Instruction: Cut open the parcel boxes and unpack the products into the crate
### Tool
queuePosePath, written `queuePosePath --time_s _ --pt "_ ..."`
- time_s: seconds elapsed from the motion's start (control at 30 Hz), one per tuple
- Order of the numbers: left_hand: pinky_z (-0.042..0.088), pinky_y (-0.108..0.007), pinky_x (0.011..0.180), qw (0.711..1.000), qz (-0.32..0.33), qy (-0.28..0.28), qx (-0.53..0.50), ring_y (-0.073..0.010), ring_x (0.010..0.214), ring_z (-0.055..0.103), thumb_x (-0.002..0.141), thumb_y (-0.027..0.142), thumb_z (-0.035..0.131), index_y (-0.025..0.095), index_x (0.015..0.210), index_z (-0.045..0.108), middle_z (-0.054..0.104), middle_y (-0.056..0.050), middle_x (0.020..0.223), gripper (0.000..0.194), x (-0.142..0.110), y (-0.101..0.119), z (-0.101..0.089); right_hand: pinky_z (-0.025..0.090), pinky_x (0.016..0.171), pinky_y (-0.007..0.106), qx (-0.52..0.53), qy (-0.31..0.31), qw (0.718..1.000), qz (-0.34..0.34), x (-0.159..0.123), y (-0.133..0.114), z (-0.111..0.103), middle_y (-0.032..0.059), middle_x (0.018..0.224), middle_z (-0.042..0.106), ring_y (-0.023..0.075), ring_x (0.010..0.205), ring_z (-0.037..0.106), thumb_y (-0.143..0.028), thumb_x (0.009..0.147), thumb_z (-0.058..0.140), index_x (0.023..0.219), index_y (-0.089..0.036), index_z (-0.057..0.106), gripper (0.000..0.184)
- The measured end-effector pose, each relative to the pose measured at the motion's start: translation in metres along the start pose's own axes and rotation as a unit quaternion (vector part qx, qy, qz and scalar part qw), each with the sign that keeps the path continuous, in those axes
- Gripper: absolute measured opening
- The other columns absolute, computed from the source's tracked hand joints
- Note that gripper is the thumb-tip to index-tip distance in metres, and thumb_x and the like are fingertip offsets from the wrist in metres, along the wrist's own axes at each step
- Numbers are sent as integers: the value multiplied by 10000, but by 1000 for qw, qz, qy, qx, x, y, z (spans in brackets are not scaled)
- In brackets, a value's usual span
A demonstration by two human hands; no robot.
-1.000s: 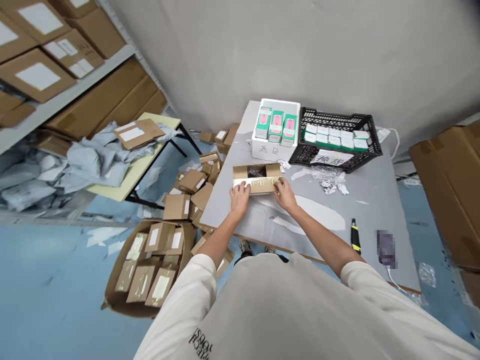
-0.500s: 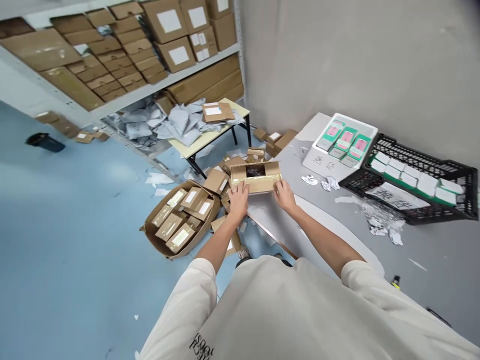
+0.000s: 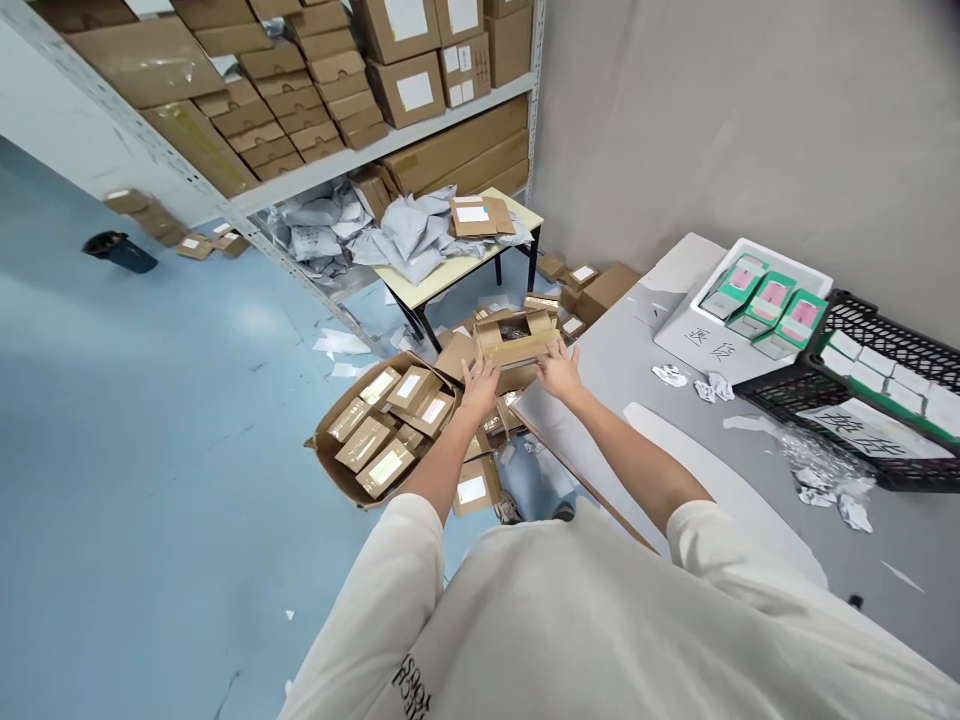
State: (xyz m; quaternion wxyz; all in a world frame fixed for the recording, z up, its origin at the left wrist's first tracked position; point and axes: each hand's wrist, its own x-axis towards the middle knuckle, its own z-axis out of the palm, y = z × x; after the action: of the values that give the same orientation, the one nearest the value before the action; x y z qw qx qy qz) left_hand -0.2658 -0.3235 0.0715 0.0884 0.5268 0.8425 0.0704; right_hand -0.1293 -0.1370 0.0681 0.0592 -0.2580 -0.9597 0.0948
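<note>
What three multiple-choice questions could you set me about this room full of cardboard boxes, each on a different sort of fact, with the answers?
1. Where is the black plastic crate?
A. On the floor
B. On the grey table
C. On a shelf

2. How many green-and-pink packs lie in the white foam box?
A. Three
B. Two
C. Five

3. What state is the cardboard box between the left hand and right hand in?
A. Taped shut
B. Crushed flat
C. Open

1. B: it rests on the tabletop.
2. A: three show side by side.
3. C: dark contents show inside.
</note>
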Motion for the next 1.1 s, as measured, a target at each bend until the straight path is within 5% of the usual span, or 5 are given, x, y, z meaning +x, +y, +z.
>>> queuePosePath --time_s 0.23,0.53,0.73,0.9,1.1 --pt "25 -710 1237 997 -67 -34 -3 -362 1612 91 798 105 631 174 1574 368 213 -219 1706 823 -26 -10 34 169 1209 647 -1 -93 995 -44 -17 0 31 173 1492 536 355 1463 345 -305 977 473 1217 -203 735 369" --pt "80 -667 1264 988 -152 6 -18 -328 1613 113 898 156 514 201 1587 371 230 -159 1715 705 -47 18 46 200 1201 580 -2 -152 984 -92 -22 14 49 175 1444 563 343 1425 385 -336 978 486 1266 -213 716 389" --pt "114 -648 1274 984 -179 -15 -11 -330 1613 117 936 212 514 200 1558 414 215 -152 1721 630 -62 27 43 193 1191 537 -2 -178 977 -117 -25 8 46 167 1460 549 337 1414 373 -355 992 455 1319 -206 694 431" --pt "131 -650 1273 979 -202 -6 -8 -343 1605 150 944 226 505 204 1550 430 231 -156 1715 612 -74 8 39 217 1175 510 10 -179 974 -141 -16 -13 48 162 1443 566 332 1357 423 -339 983 474 1323 -214 700 427" --pt "165 -638 1269 972 -236 -6 -16 -342 1596 181 948 230 501 193 1528 449 257 -169 1702 583 -104 -44 44 263 1156 512 19 -181 968 -172 -3 -73 71 143 1453 569 327 1350 439 -335 974 498 1294 -231 718 401"
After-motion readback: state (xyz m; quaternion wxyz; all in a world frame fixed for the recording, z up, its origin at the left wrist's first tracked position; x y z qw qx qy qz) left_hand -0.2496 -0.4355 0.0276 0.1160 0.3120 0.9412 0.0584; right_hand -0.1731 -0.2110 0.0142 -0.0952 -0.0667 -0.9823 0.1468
